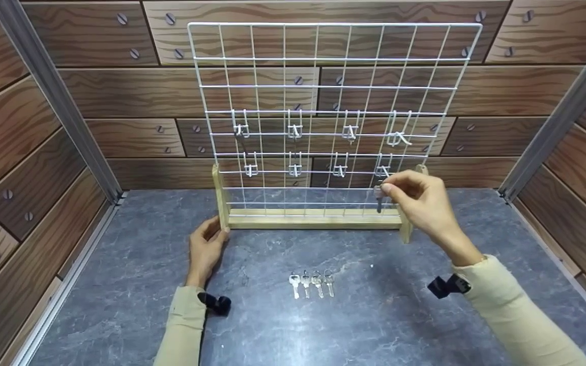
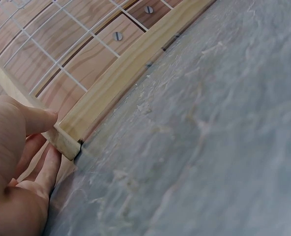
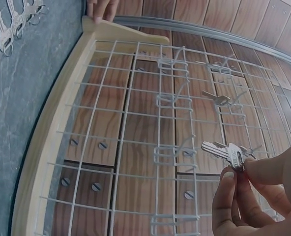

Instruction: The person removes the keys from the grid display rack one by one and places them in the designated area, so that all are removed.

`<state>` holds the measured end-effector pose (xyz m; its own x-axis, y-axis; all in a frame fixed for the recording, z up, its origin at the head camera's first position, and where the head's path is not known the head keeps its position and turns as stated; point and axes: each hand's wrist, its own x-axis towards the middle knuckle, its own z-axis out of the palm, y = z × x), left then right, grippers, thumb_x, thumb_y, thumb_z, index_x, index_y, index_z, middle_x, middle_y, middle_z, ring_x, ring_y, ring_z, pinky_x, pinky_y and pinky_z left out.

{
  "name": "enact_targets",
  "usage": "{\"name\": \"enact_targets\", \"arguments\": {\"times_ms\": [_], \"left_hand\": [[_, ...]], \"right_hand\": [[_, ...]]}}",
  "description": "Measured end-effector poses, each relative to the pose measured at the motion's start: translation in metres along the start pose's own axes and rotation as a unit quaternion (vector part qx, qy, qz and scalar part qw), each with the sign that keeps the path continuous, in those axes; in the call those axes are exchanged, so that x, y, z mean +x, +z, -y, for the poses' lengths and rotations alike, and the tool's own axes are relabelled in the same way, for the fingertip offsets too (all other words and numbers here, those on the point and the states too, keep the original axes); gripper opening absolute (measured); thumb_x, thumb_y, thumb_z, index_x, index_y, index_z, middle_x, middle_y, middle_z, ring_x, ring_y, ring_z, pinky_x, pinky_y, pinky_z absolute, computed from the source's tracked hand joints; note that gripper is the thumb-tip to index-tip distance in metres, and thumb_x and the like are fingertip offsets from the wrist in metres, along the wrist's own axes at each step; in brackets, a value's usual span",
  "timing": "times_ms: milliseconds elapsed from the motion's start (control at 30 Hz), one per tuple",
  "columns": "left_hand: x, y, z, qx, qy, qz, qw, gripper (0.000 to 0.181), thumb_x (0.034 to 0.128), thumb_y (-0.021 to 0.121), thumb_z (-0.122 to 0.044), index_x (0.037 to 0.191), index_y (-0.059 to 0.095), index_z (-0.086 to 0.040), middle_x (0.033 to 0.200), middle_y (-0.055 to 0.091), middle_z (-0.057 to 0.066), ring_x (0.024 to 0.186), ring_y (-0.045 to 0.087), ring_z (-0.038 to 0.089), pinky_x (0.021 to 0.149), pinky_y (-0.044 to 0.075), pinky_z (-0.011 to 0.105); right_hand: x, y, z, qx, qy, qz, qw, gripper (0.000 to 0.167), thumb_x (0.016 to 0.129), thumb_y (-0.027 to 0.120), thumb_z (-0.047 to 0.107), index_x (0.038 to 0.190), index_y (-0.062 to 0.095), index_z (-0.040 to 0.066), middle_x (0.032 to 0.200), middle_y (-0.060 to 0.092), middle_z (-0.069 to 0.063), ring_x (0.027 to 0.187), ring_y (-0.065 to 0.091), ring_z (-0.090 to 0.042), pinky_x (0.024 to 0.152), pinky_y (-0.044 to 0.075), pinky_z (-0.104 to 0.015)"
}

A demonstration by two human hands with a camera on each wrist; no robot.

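My right hand (image 1: 422, 201) pinches a silver key (image 1: 379, 203) between thumb and fingertips, its blade pointing down. The key is just below the lower right hook (image 1: 383, 170) of a white wire grid rack (image 1: 317, 86). In the right wrist view the key (image 3: 229, 153) has a small ring at its head. At the rack's left end, my left hand (image 1: 205, 251) grips the wooden foot (image 1: 222, 203); the left wrist view shows the thumb on one side of the wood (image 2: 67, 140) and fingers on the other. Another key (image 3: 219, 99) hangs on an upper hook.
Several ringed keys (image 1: 305, 284) lie in a row on the grey marbled table (image 1: 272, 335), in front of the rack. Hooks stand in two rows on the grid, such as the upper right hook (image 1: 399, 137). Wood-patterned walls (image 1: 120, 91) enclose the back and sides.
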<state>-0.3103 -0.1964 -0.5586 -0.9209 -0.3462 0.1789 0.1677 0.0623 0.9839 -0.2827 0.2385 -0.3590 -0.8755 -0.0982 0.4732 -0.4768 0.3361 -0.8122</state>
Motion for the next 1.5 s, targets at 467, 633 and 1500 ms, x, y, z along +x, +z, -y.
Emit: {"name": "enact_targets", "arguments": {"times_ms": [467,633,1500], "left_hand": [[0.001,0.0,0.001,0.002,-0.005,-0.002,1.0,0.043,0.0992,0.071,0.003,0.142,0.065,0.003,0.14,0.065,0.029,0.132,0.064,0.043,0.097,0.061,0.021],[0.001,-0.002,0.002,0.001,-0.009,-0.001,1.0,0.044,0.099,0.072,0.003,0.142,0.064,0.004,0.141,0.064,0.03,0.133,0.063,0.043,0.097,0.061,0.02],[0.003,0.0,0.001,-0.007,-0.001,-0.002,1.0,0.042,0.0984,0.071,0.006,0.14,0.064,0.007,0.141,0.063,0.032,0.132,0.063,0.046,0.094,0.062,0.019]], "right_hand": [[-0.007,0.021,-0.015,0.016,0.023,0.029,0.9992,0.009,0.097,0.077,0.0,0.103,0.077,-0.006,0.095,0.078,-0.021,0.075,0.071,-0.009,0.072,0.063,-0.022],[-0.012,0.029,-0.02,0.011,0.024,0.039,0.9989,0.009,0.096,0.077,0.001,0.103,0.078,-0.004,0.095,0.078,-0.019,0.076,0.07,-0.011,0.071,0.062,-0.021],[-0.054,0.067,-0.064,0.046,0.124,0.079,0.988,0.014,0.093,0.078,-0.002,0.106,0.074,-0.008,0.099,0.078,-0.019,0.079,0.072,-0.013,0.075,0.063,-0.022]]}}
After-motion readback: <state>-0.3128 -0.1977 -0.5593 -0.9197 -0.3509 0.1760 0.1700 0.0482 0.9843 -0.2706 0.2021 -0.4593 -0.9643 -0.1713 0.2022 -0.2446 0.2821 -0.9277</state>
